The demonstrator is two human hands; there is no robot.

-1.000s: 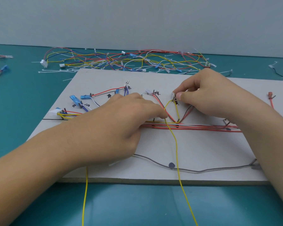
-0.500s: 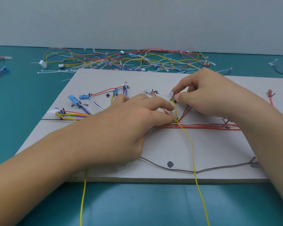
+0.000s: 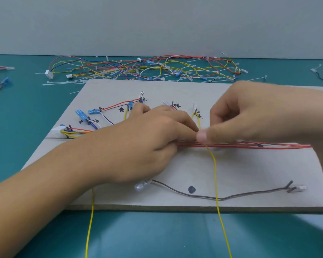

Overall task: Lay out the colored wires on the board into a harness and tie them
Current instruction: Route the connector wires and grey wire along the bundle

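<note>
Head view: the left hand [image 3: 147,146] lies palm down on the grey board [image 3: 250,174]. Its fingers [image 3: 183,121] are stretched forward and pressed together, their tips resting where the yellow wire [image 3: 215,174] meets the red wire bundle [image 3: 250,146], much as half a second ago.

The right hand [image 3: 254,112] has changed most. Earlier it pinched the wire's top end up by the peg. Now it sits lower and is blurred, with its thumb tip down at the red bundle, touching the left index fingertip beside the yellow wire. Its other fingers are curled above. I cannot tell whether it pinches the wire or only presses it.

The clear terminal [image 3: 194,106] now stands free of both hands at the peg. From it the yellow wire runs down between the two hands, crosses the red bundle and the grey wire [image 3: 231,197], and leaves the board's near edge over the teal bench [image 3: 26,108]. Its lower run lies straighter than before.

A second yellow strand [image 3: 90,220] hangs below the left wrist. The loose wire pile [image 3: 138,69] sits behind the board.
</note>
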